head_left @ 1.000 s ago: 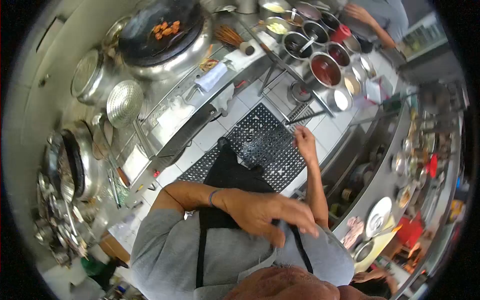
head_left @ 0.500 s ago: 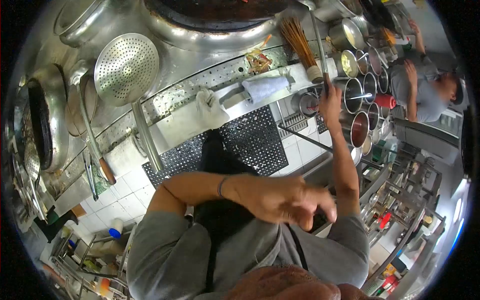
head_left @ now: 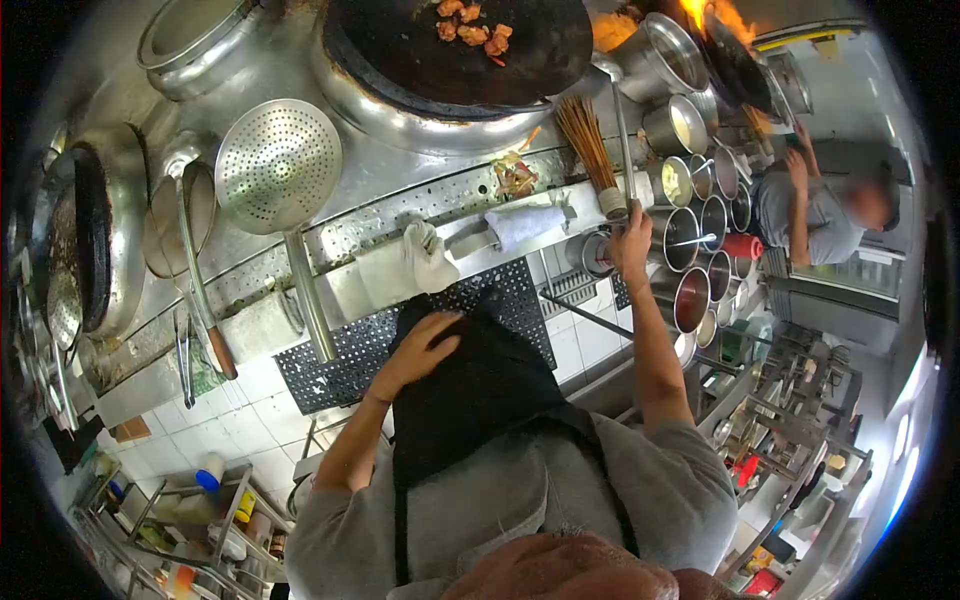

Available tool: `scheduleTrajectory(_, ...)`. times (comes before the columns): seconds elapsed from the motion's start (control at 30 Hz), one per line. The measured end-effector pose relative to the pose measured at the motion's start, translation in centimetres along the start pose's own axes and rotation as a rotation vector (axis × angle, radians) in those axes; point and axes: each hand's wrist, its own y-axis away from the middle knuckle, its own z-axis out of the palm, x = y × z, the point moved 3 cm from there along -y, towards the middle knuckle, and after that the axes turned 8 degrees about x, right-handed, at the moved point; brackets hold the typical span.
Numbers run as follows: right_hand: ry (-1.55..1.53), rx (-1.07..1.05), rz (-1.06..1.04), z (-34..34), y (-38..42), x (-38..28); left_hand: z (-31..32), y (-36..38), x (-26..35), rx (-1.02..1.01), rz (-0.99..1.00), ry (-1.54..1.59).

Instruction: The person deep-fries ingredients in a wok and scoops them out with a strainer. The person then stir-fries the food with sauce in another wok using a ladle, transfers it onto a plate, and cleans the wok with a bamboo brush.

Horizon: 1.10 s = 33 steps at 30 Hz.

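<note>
Clasping the long-handled silver metal utensil (head_left: 624, 140), your right hand (head_left: 630, 243) has its grip closed around the near end of the handle. The utensil slants away between the brown bristle brush (head_left: 583, 140) on its left and the round steel pots (head_left: 690, 300) on its right, its far end beside the dark round wok (head_left: 545, 55). Glossy orange-brown food pieces (head_left: 472, 32) sit in the wok, at the far side of the steel surface (head_left: 185, 112). Your left hand (head_left: 418, 352) lies over your black apron (head_left: 470, 395), fingers apart. Half a second earlier it was raised and blurred before your chest; more of the wok shows now, and orange flames (head_left: 742, 20) have come into view at the far right.
</note>
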Motion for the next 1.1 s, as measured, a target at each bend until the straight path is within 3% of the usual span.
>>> scheduleTrajectory(0.07, -0.056, -0.060, -0.001, 0.6, -0.2, 1.5, 2.7, 7.2, -10.2, -0.158, -0.360, -0.298)
scheduleTrajectory(0.13, -0.073, -0.141, 0.064, 1.0, -1.4, 1.8, 2.8, 12.1, -10.6, 0.122, -0.398, 0.176)
scheduleTrajectory(0.23, -0.084, -0.223, 0.211, 0.2, -3.1, 1.1, 3.8, 15.6, -14.6, -0.011, -0.362, -0.084)
scheduleTrajectory(0.27, -0.092, -0.240, 0.265, 0.5, -3.7, 1.1, 3.9, 16.2, -15.9, -0.135, -0.473, -0.328)
scheduleTrajectory(0.33, -0.132, -0.244, 0.178, 1.1, -4.6, 2.8, 3.9, 17.6, -17.1, -0.398, -0.706, -0.813)
scheduleTrajectory(0.37, -0.149, -0.244, 0.136, 1.2, -5.0, 3.9, 4.2, 17.5, -17.0, -0.310, -0.757, -0.786)
scheduleTrajectory(0.43, -0.314, -0.201, 0.149, -1.0, -6.2, 3.4, 4.3, 15.4, -16.3, -0.126, -0.836, -0.744)
scheduleTrajectory(0.47, -0.407, -0.229, 0.181, -1.6, -6.5, 3.6, 4.5, 14.0, -15.1, 0.131, -0.596, -0.618)
scheduleTrajectory(0.57, -0.564, -0.245, 0.217, -2.4, -6.9, 4.5, 6.3, 7.5, -9.0, 0.468, -0.502, -0.521)
scheduleTrajectory(0.63, -0.667, -0.298, 0.254, -3.1, -6.7, 5.3, 7.5, 2.0, -5.7, 0.428, -0.535, -0.484)
scheduleTrajectory(0.67, -0.742, -0.180, 0.235, -2.6, -6.0, 6.0, 8.0, -0.5, -4.7, 0.410, -0.551, -0.462)
scheduleTrajectory(0.73, -0.852, -0.249, 0.328, -4.2, -5.9, 6.3, 9.4, -5.0, -7.0, 0.382, -0.410, -0.481)
scheduleTrajectory(0.83, -1.061, -0.310, 0.440, -9.7, -6.1, 4.7, 11.8, -13.2, -7.0, 0.152, -0.475, -0.444)
scheduleTrajectory(0.93, -1.277, -0.263, 0.430, -11.4, -5.4, 4.9, 15.7, -19.8, -10.3, 0.015, -0.357, -0.299)
scheduleTrajectory(1.03, -1.364, -0.270, 0.537, -13.6, -4.9, 3.4, 19.6, -25.0, -13.3, -0.166, -0.287, -0.340)
scheduleTrajectory(1.07, -1.236, -0.234, 0.551, -14.2, -4.5, 3.3, 20.7, -26.6, -14.7, -0.288, -0.350, -0.388)
scheduleTrajectory(1.1, -1.235, -0.212, 0.586, -15.1, -3.7, 3.1, 21.6, -27.2, -15.2, -0.271, -0.322, -0.406)
